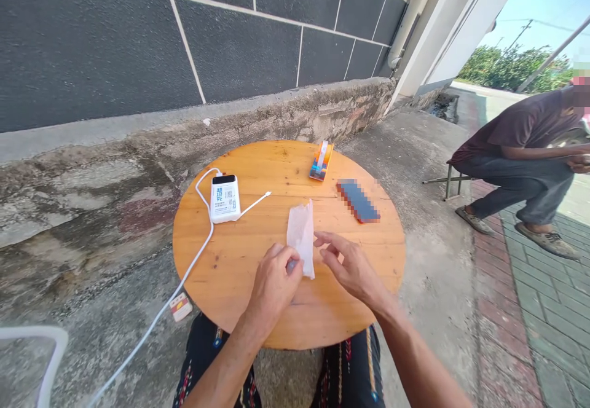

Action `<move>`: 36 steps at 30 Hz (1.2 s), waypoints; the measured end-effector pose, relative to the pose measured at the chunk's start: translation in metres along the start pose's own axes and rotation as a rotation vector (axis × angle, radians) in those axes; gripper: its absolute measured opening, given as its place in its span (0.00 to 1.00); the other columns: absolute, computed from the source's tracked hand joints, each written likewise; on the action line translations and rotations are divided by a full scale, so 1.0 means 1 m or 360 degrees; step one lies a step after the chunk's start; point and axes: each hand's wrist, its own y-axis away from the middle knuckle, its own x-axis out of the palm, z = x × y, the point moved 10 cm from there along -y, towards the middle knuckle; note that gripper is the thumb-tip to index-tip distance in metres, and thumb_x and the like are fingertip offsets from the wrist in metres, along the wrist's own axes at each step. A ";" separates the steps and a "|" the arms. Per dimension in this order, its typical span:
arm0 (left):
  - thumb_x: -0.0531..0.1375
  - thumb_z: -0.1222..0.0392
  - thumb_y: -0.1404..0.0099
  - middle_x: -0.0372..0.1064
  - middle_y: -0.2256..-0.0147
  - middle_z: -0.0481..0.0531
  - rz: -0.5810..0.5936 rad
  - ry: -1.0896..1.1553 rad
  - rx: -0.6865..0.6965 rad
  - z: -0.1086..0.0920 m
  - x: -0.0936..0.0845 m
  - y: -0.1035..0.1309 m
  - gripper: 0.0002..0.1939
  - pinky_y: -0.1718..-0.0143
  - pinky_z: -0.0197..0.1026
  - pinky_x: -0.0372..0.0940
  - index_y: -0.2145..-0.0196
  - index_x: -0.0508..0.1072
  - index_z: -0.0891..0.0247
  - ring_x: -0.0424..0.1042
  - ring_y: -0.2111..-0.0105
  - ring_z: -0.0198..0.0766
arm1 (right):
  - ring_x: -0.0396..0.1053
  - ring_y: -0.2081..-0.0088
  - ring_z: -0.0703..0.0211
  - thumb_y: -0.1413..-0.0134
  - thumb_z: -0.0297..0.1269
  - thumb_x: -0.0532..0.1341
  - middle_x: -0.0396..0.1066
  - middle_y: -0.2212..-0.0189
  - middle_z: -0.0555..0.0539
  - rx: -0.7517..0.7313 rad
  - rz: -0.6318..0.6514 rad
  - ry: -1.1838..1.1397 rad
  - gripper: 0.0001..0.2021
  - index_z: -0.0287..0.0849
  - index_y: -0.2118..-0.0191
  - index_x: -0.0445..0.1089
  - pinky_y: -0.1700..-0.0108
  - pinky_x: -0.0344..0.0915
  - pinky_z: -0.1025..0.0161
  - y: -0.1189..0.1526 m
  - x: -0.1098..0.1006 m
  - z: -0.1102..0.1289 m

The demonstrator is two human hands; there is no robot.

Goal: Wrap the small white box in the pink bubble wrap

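Observation:
A thin pinkish-white strip (300,231), like tissue or a flimsy pouch, lies crumpled on the round wooden table (258,309). My left hand (278,276) is closed at its lower left edge, the thumb and fingers pinching it there. A small greyish bit shows between those fingers, too little to name. Beside the strip's right edge my right hand (346,265) hovers with fingers apart and curved, holding nothing. Whether its fingertips touch the strip, I cannot tell.
A white power bank (225,199) with white cables stands at the table's left. An orange tape dispenser (321,161) is at the back, a blurred phone-like slab (358,201) at the right. A small box (180,306) lies below the left edge. Another person (516,144) sits at right.

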 end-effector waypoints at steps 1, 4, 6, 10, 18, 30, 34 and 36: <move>0.56 0.67 0.40 0.65 0.70 0.49 -0.0007 -0.0034 0.0019 -0.002 -0.001 0.000 0.06 0.64 0.38 0.63 0.73 0.70 0.60 0.68 0.66 0.38 | 0.70 0.67 0.62 0.39 0.31 0.52 0.73 0.59 0.47 0.0025 -0.0042 0.0066 0.15 0.44 0.50 0.68 0.65 0.65 0.65 -0.004 -0.007 -0.005; 0.55 0.66 0.39 0.65 0.68 0.50 -0.0031 -0.0103 0.0083 -0.007 -0.003 0.002 0.06 0.62 0.40 0.63 0.72 0.70 0.60 0.68 0.63 0.40 | 0.71 0.64 0.59 0.38 0.31 0.51 0.73 0.61 0.45 -0.0046 -0.0009 0.0300 0.14 0.44 0.52 0.70 0.63 0.63 0.64 -0.022 -0.014 -0.006; 0.56 0.65 0.39 0.66 0.63 0.51 -0.0044 -0.0117 0.0119 -0.009 -0.004 0.002 0.06 0.60 0.41 0.64 0.72 0.70 0.60 0.68 0.59 0.41 | 0.71 0.64 0.58 0.39 0.29 0.51 0.74 0.63 0.46 -0.0126 0.0091 0.0470 0.17 0.45 0.48 0.68 0.63 0.62 0.64 -0.036 -0.008 -0.001; 0.56 0.67 0.39 0.67 0.54 0.52 -0.0019 -0.0098 0.0208 -0.012 -0.002 0.001 0.06 0.54 0.44 0.63 0.73 0.69 0.61 0.67 0.53 0.42 | 0.70 0.73 0.58 0.41 0.25 0.52 0.75 0.72 0.47 -0.0267 0.0376 0.0933 0.17 0.45 0.51 0.70 0.67 0.55 0.64 -0.056 0.016 0.008; 0.56 0.70 0.39 0.71 0.58 0.50 0.0099 0.0021 0.0235 -0.012 0.002 -0.004 0.07 0.56 0.43 0.63 0.73 0.67 0.61 0.67 0.56 0.42 | 0.69 0.75 0.60 0.43 0.23 0.53 0.75 0.76 0.47 -0.0344 0.0586 0.1250 0.11 0.42 0.68 0.70 0.72 0.46 0.63 -0.066 0.030 0.014; 0.55 0.70 0.39 0.72 0.59 0.50 0.0145 0.0042 0.0233 -0.011 0.005 -0.005 0.07 0.57 0.44 0.62 0.73 0.65 0.61 0.66 0.57 0.42 | 0.69 0.72 0.61 0.42 0.23 0.52 0.76 0.71 0.48 -0.0397 0.0632 0.1290 0.14 0.43 0.60 0.73 0.70 0.47 0.63 -0.057 0.016 0.014; 0.56 0.70 0.40 0.72 0.60 0.50 0.0168 0.0020 0.0238 -0.011 0.005 -0.006 0.07 0.58 0.44 0.62 0.73 0.65 0.61 0.66 0.58 0.42 | 0.70 0.71 0.60 0.43 0.23 0.53 0.76 0.71 0.48 -0.0412 0.0678 0.1294 0.13 0.43 0.62 0.73 0.69 0.48 0.63 -0.061 0.022 0.017; 0.55 0.70 0.39 0.71 0.60 0.50 0.0167 0.0011 0.0250 -0.011 0.005 -0.006 0.07 0.58 0.44 0.63 0.73 0.65 0.61 0.66 0.58 0.42 | 0.71 0.69 0.58 0.44 0.22 0.53 0.76 0.71 0.47 -0.0402 0.0806 0.1328 0.12 0.42 0.64 0.73 0.70 0.49 0.64 -0.069 0.034 0.019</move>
